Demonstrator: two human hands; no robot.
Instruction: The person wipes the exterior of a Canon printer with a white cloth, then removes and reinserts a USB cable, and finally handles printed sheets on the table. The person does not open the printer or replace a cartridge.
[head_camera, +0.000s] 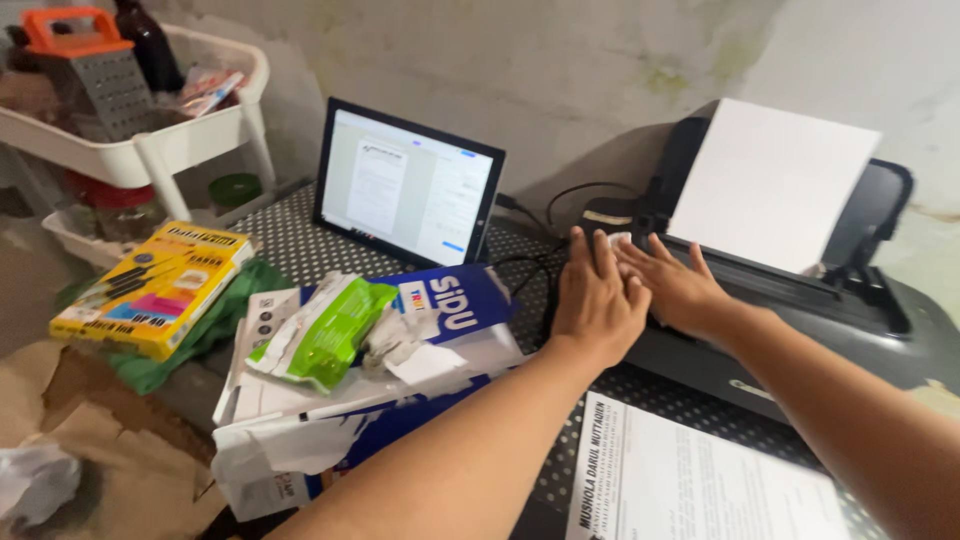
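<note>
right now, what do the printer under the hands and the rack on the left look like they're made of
The printer looks like black plastic, mostly matte with a slight sheen along its front edge. Both the left hand and right hand rest flat on it. The tiered rack looks like white moulded plastic, smooth, with rounded rims and thick tube legs. The sheet standing in the printer's feeder is plain white paper.

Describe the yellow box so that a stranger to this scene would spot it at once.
Start at the tablet standing upright against the wall and look to its left, below the white plastic rack. There the yellow box lies flat on a green cloth, beside a torn paper ream wrapper. It is the only bright yellow thing, a flat carton picturing markers, far from both hands.
</note>
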